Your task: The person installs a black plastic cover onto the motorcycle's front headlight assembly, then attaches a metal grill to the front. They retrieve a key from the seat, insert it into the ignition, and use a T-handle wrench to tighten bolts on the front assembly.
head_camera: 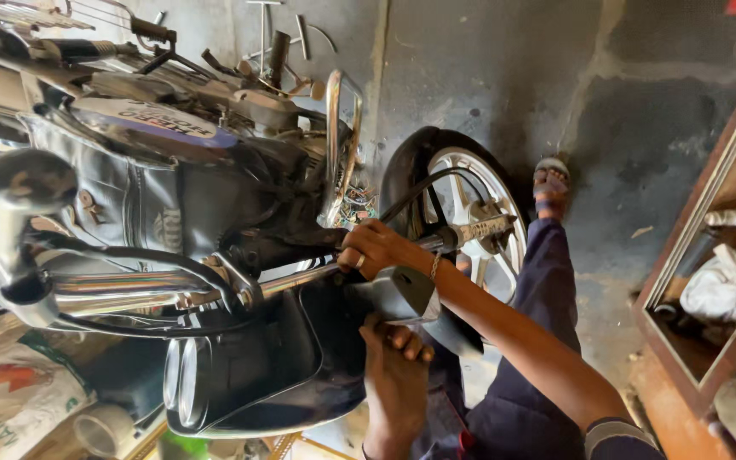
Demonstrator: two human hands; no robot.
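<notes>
- Two bare hands are at the front of a motorcycle that looks tipped sideways in the head view, its front wheel (470, 196) towards the concrete floor on the right of the frame.
- Right hand (366, 249): its grip is wrapped tight round the chrome handlebar (300, 279), fingers curled over the bar just beside the steering head. A ring and a thin bracelet show on it.
- Left hand (395, 362): it reaches up from below, fingers pressed together against the edge of a grey panel (409, 298) where that meets the black headlight cowl (274, 366). I cannot tell whether it pinches a fastener or a tool, since the fingertips are hidden behind the panel.
- To do this well, I judge that the right hand should keep the bar from swinging, so the cowl does not shift under the left.
- The left fingers are working by feel. Small, slow pressure suits that, with the wrist kept clear of the panel's sharp-looking edge.
- The dark cables (142, 255) looping near the bar could snag, so any pull should run away from them.
- Nearby: a sandalled foot (550, 186) on the floor, a wooden shelf (709, 213) holding a white cloth (730, 285), and a printed sack (10, 400) beside a tape roll (106, 430).
</notes>
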